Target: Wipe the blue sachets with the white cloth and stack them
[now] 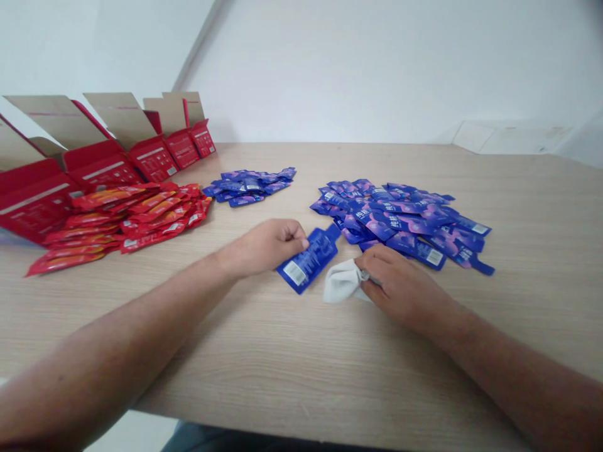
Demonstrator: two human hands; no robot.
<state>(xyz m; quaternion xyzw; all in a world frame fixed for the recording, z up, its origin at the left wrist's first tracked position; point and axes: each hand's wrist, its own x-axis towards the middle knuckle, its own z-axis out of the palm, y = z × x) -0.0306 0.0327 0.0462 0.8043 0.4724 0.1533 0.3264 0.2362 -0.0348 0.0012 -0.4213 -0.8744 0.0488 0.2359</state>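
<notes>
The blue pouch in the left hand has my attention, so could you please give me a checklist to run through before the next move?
1. Blue pouch gripped: ok, the left hand pinches it at one edge.
2. Barcode visible: ok, it faces the camera.
3. White cloth secured: ok, the right hand holds it bunched.
4. Cloth against the pouch: not ok, a gap shows between them.
5. Pouch's neck clear of the larger blue pile: cannot tell, they lie very close in this view.
6. Pouch's underside clean: cannot tell, it is hidden.
</notes>
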